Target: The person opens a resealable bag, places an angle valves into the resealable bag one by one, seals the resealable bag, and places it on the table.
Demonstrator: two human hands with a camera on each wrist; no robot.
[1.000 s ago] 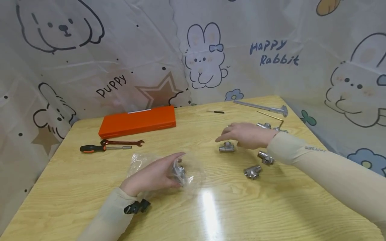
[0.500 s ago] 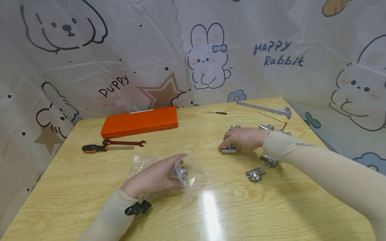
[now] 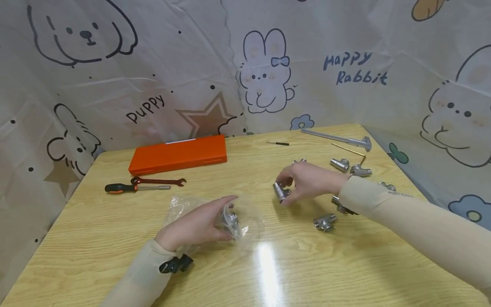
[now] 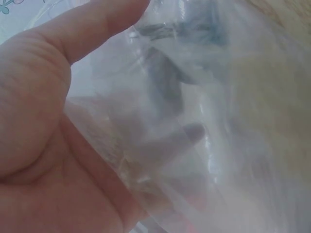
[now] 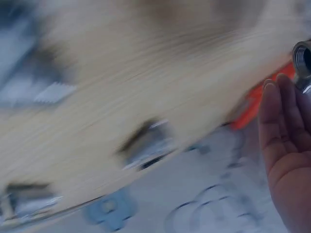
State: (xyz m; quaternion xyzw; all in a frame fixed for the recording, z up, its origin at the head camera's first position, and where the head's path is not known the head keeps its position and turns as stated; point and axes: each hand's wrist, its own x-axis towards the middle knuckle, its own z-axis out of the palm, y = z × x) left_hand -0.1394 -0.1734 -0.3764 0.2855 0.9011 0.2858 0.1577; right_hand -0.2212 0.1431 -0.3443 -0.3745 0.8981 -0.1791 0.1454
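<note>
My right hand pinches a shiny metal tee pipe fitting between thumb and fingers, tilted and just over the table. In the right wrist view, the fitting's threaded opening shows by the fingertips at the right edge. My left hand holds a clear plastic bag, thumb and fingers curved around its mouth. Some metal shows inside through the plastic. In the left wrist view, the bag fills most of the picture, with blurred dark shapes behind the film.
Several similar fittings lie at the right, one nearest the front. An orange case, a red wrench and a screwdriver-like driver lie at the left. A caliper, a small screwdriver and a brass-coloured hex key lie behind.
My right hand comes down onto the tee fitting, grips it, then tips it up off the table and slightly left. The left hand stays still with the bag.
</note>
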